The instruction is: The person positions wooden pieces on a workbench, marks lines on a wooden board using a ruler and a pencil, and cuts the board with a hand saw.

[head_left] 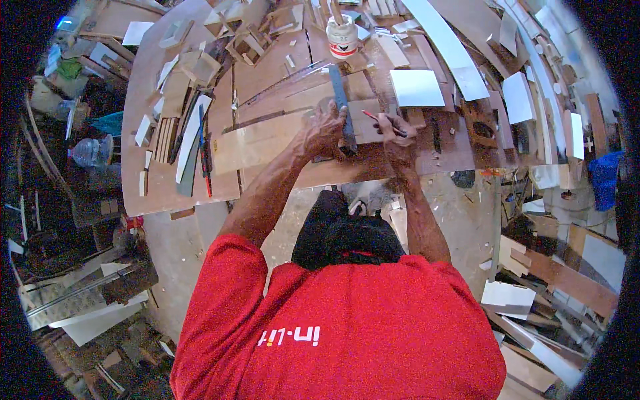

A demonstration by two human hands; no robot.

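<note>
Workshop clutter fills the head view all round, with timber offcuts crowding a brown worktable (pixel 150 183) and more scraps lying beyond its edges. Left hand (pixel 325 127) is palm down and partly spread, its fingers resting on a dark, straight bar (pixel 337 87) and seeming to press it rather than grip it. Right hand (pixel 399 130), a little way to the right of the bar, is mostly closed, with a slim red pencil (pixel 370 115) (or perhaps a pen) between thumb and fingers; whether the curled fingers hide anything else, I cannot tell.

Under the left hand and stretching off to its left lies a pale plank (pixel 257 143). Beyond that hand stands a white tub (pixel 342 41); beyond the right hand lies a white panel (pixel 417 88).

As far as can be judged, the work is partway: the bar is already laid across the plank, while any pencil stroke along it is either left to do or too fine to make out.

The bar's long axis runs from near the table's front edge away from the person, its far end leaning slightly left. The plank runs roughly crosswise to it, and the pencil's exposed end points left and away, toward the bar.
</note>
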